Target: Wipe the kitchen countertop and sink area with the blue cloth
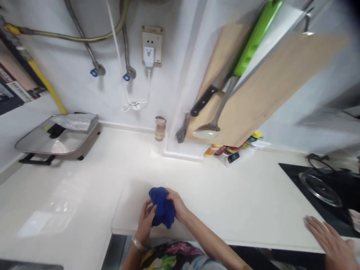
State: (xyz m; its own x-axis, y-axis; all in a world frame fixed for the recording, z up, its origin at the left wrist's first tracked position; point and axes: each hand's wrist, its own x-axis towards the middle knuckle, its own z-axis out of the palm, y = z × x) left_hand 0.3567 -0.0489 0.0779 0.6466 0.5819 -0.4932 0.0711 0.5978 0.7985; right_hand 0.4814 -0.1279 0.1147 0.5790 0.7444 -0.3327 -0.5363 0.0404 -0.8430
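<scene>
A blue cloth (pixel 163 207) is bunched up between my two hands, above the front edge of the white counter. My left hand (pixel 146 219) has its fingers closed on the cloth's left side, and a bracelet circles that wrist. On the right side of the cloth, my right hand (pixel 176 203) grips its upper edge.
An electric pan with a glass lid (pixel 67 137) stands at the back left. Bottles (pixel 216 150) and a small jar (pixel 160 128) are near the wall. Boards and utensils hang at right. Another person's hand (pixel 327 236) rests by the black stove (pixel 298 180).
</scene>
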